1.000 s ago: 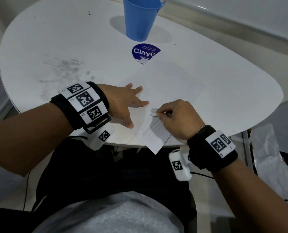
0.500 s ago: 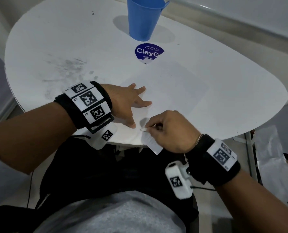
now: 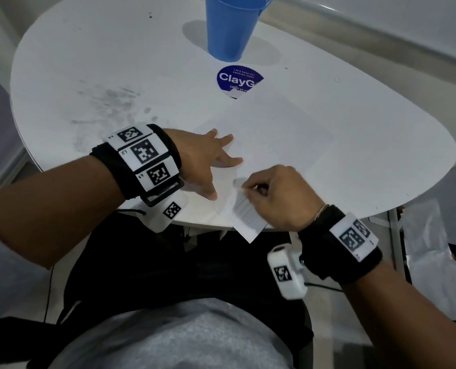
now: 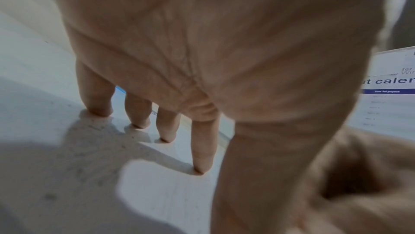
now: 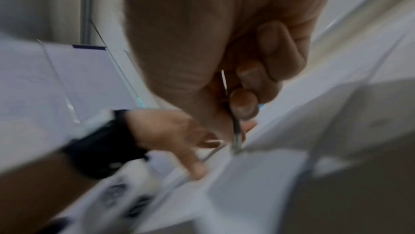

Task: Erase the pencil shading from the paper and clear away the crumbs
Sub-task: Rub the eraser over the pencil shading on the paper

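A white sheet of paper (image 3: 274, 139) lies on the white table (image 3: 115, 62), its near corner hanging over the table's front edge. A grey patch of pencil shading (image 3: 244, 209) sits by that corner. My left hand (image 3: 208, 161) lies flat with spread, straight fingers (image 4: 202, 149) pressing on the paper's left side. My right hand (image 3: 248, 189) pinches a small white eraser (image 3: 240, 185) between thumb and fingers at the top of the shading. The eraser is mostly hidden, and the right wrist view is blurred, showing my right hand (image 5: 235, 113) pinching a thin edge-on piece.
A blue cup (image 3: 232, 25) stands at the back of the table, with a round blue sticker (image 3: 237, 78) in front of it. Grey smudges (image 3: 109, 99) mark the tabletop to the left. A printed sheet (image 3: 439, 249) lies on the floor at right.
My right hand with the eraser slid toward the paper's near corner, then back up across the shading. The left hand has stayed pressed on the paper.
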Demonstrator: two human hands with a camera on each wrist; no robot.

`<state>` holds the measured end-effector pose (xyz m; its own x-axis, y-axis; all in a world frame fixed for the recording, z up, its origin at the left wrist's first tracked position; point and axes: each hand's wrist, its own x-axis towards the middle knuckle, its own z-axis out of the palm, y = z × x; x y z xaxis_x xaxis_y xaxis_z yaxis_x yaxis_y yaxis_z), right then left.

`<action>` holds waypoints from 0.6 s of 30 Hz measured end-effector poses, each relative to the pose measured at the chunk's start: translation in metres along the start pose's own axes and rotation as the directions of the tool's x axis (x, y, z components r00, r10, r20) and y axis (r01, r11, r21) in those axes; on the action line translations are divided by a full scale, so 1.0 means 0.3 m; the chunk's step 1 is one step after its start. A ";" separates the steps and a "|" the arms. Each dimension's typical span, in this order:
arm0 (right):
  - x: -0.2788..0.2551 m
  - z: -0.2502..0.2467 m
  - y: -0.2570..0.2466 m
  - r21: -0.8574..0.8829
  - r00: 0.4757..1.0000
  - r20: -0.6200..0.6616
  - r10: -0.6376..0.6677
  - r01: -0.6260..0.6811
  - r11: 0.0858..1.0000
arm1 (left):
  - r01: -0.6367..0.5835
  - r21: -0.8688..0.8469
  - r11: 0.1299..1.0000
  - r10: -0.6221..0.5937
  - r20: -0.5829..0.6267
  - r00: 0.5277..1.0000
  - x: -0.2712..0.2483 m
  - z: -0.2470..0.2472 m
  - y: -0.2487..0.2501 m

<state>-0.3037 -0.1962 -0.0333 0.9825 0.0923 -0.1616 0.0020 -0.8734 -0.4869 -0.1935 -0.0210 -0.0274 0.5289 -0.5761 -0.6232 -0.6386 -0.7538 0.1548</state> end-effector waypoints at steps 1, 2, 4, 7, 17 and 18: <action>-0.021 0.009 -0.023 -0.006 0.996 0.086 -0.040 0.041 0.999 | -0.005 0.002 1.000 0.005 0.002 1.000 0.000 0.001 -0.002; -0.033 0.013 -0.037 0.001 0.987 0.146 -0.059 0.060 0.998 | -0.007 0.003 1.000 0.007 0.004 1.000 0.000 0.001 -0.004; -0.014 0.001 -0.023 -0.004 0.994 0.104 -0.029 0.029 1.000 | -0.004 -0.001 1.000 0.004 0.000 1.000 0.001 0.000 -0.004; 0.021 -0.016 0.019 0.009 0.993 -0.096 0.069 -0.068 0.998 | 0.003 0.003 1.000 -0.003 0.001 1.000 0.002 0.000 -0.001; 0.010 -0.010 0.015 0.001 0.994 -0.086 0.065 -0.066 0.998 | 0.006 0.001 1.000 -0.006 0.009 1.000 -0.002 -0.003 0.006; 0.005 -0.006 0.013 -0.005 0.995 -0.083 0.060 -0.061 0.998 | 0.006 0.002 1.000 -0.006 0.010 1.000 -0.001 -0.002 0.005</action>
<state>-0.3019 -0.2002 -0.0339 0.9929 -0.0003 -0.1187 -0.0567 -0.8797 -0.4722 -0.1943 -0.0222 -0.0264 0.5271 -0.5686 -0.6315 -0.6369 -0.7563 0.1493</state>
